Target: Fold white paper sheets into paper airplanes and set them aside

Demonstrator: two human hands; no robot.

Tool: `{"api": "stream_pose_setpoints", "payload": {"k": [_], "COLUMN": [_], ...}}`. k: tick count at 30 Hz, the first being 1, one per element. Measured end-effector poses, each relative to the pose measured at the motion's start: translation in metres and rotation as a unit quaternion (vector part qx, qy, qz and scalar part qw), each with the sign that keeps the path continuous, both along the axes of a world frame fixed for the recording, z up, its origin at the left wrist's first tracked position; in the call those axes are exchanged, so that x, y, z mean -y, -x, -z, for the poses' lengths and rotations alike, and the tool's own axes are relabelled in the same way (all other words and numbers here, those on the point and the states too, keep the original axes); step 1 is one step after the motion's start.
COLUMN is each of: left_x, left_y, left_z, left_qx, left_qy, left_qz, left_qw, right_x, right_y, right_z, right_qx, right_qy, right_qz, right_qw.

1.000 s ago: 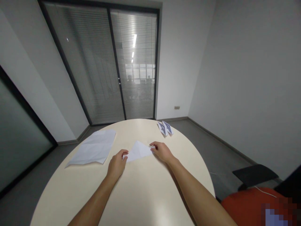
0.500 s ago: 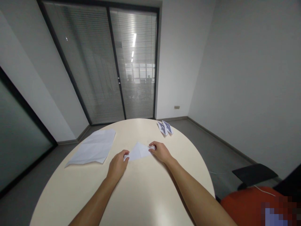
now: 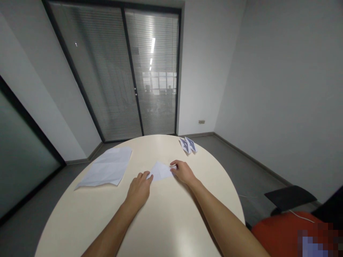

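Note:
A small folded white paper (image 3: 161, 171), peaked at the top with a crease in it, lies near the middle of the round table. My left hand (image 3: 139, 189) is at its left corner, the paper's edge between thumb and fingers. The tips of those fingers are partly hidden. At the right corner, my right hand (image 3: 183, 172) pinches the paper between thumb and forefinger.
A large creased white sheet (image 3: 107, 167) lies on the left of the round table (image 3: 160, 221). Two folded papers with dark printing (image 3: 188, 145) are at the far right edge. An orange chair (image 3: 278, 232) with a black armrest (image 3: 291, 197) stands at the lower right.
My left hand has shifted right and its fingers have moved farther over the left corner of the paper. My right hand has barely moved.

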State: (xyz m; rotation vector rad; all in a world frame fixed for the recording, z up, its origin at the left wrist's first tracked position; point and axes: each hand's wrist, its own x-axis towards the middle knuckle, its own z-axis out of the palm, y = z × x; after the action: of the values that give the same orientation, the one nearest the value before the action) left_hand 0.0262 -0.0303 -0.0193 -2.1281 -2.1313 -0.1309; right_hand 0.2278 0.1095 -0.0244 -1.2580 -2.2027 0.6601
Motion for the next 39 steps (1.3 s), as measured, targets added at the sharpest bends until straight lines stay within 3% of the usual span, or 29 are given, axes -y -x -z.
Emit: {"api": "stream_pose_setpoints", "payload": {"k": [5, 11, 13, 16, 19, 21, 24, 29, 39], "left_x": [0.003, 0.003, 0.002, 0.000, 0.000, 0.000, 0.000, 0.001, 0.005], "left_y": [-0.013, -0.010, -0.006, -0.003, -0.007, -0.011, -0.017, -0.026, -0.033], "left_z": [-0.007, -0.002, 0.001, 0.003, 0.003, 0.003, 0.003, 0.005, 0.003], "left_qx": [-0.016, 0.002, 0.004, 0.016, 0.044, 0.053, 0.056, 0.098, 0.085], "left_qy": [-0.010, -0.035, -0.060, -0.079, -0.064, -0.052, -0.053, -0.057, -0.031], "left_qz": [-0.003, -0.019, -0.008, 0.030, 0.047, 0.039, 0.020, 0.079, 0.075], "left_qw": [1.000, 0.999, 0.998, 0.996, 0.996, 0.996, 0.997, 0.990, 0.993], "right_x": [0.004, 0.004, 0.003, 0.003, 0.006, 0.009, 0.013, 0.017, 0.010], "right_y": [0.002, -0.001, -0.003, -0.002, 0.002, 0.005, 0.007, 0.007, 0.000], "right_z": [-0.001, -0.003, -0.002, 0.000, 0.002, 0.001, -0.003, -0.007, -0.005], "right_qx": [0.048, 0.082, 0.082, 0.081, 0.098, 0.117, 0.143, 0.157, 0.164], "right_qy": [-0.018, -0.059, -0.108, -0.166, -0.182, -0.184, -0.184, -0.191, -0.194], "right_qz": [-0.009, -0.015, -0.051, -0.161, -0.256, -0.277, -0.276, -0.277, -0.226], "right_qw": [0.999, 0.995, 0.989, 0.970, 0.944, 0.936, 0.932, 0.929, 0.940]}}
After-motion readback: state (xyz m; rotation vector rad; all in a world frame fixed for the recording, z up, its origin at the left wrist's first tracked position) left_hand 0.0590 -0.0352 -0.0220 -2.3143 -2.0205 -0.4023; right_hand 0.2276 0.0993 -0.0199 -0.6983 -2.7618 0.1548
